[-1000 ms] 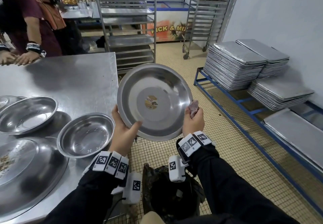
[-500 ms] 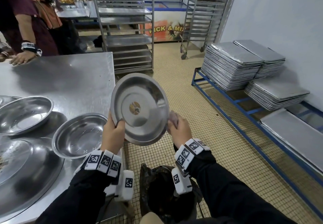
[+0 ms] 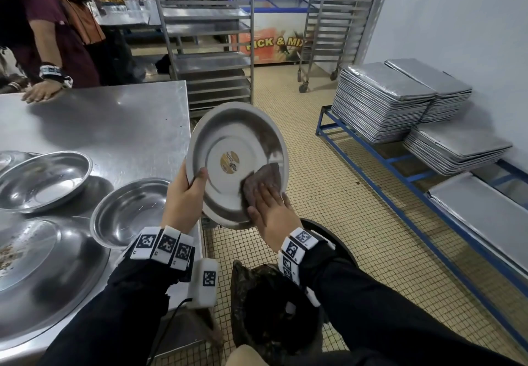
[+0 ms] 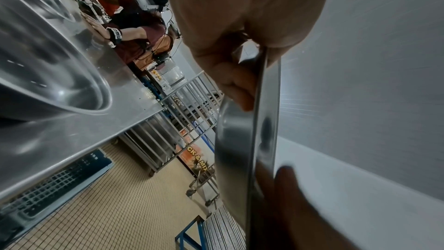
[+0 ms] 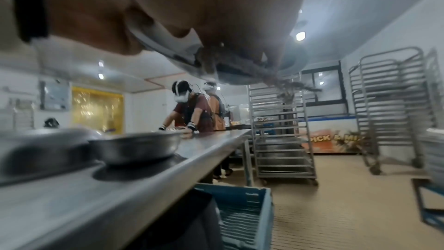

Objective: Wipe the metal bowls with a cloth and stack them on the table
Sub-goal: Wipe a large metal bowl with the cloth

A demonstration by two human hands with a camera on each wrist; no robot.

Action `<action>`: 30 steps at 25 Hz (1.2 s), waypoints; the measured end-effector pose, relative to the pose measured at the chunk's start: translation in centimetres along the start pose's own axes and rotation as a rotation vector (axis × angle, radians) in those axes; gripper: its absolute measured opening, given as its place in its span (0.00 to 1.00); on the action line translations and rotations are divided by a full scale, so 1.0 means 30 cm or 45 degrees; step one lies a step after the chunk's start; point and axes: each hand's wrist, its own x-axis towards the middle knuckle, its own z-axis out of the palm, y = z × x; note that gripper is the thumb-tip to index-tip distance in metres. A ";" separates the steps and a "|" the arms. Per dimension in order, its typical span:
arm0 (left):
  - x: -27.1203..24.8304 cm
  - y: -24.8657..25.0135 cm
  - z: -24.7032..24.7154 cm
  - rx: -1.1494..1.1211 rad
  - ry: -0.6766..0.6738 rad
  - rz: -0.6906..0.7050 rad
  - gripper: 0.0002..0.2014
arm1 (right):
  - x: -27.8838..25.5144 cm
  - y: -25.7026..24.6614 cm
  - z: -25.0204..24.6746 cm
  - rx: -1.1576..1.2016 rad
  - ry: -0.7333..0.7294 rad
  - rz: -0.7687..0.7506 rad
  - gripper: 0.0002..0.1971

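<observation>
I hold a round metal bowl (image 3: pixel 228 137) with a sticker in its middle, tilted up over the floor beside the table. My left hand (image 3: pixel 185 194) grips its left rim (image 4: pixel 261 121), thumb inside. My right hand (image 3: pixel 268 208) lies flat inside the bowl and presses a brown cloth (image 3: pixel 261 178) against the lower right wall; the cloth (image 5: pixel 264 71) shows under the fingers in the right wrist view. Two more metal bowls (image 3: pixel 128 211) (image 3: pixel 43 180) stand on the steel table (image 3: pixel 114 125) at the left.
A large steel platter (image 3: pixel 43 274) with crumbs lies at the table's near left. A bin with a dark bag (image 3: pixel 271 308) stands below my hands. Stacked trays (image 3: pixel 380 100) sit on a blue rack at the right. Another person's hand (image 3: pixel 40 94) rests on the table's far edge.
My right hand moved from the bowl's right rim into the bowl and now presses the cloth flat inside it. The bowl tilted and came lower and closer to me.
</observation>
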 end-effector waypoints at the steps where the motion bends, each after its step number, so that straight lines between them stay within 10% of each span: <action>1: 0.000 0.005 0.001 -0.019 0.021 0.004 0.10 | -0.002 -0.027 -0.010 0.052 0.012 -0.022 0.43; 6: -0.008 0.045 0.018 0.101 0.013 0.107 0.09 | -0.038 -0.218 -0.013 0.420 -0.017 -0.036 0.28; 14: -0.004 0.051 -0.022 -0.146 0.011 -0.053 0.10 | 0.032 0.036 -0.061 -0.084 0.228 0.245 0.30; 19: -0.005 0.017 -0.031 -0.258 -0.044 -0.261 0.09 | 0.103 0.086 -0.185 0.534 0.661 0.368 0.30; 24: 0.029 -0.030 -0.086 -0.252 -0.140 -0.386 0.12 | 0.100 0.126 -0.234 0.648 0.507 0.501 0.13; 30: -0.015 -0.011 -0.053 -0.122 -0.057 -0.091 0.18 | 0.057 0.070 -0.152 0.932 0.812 0.657 0.12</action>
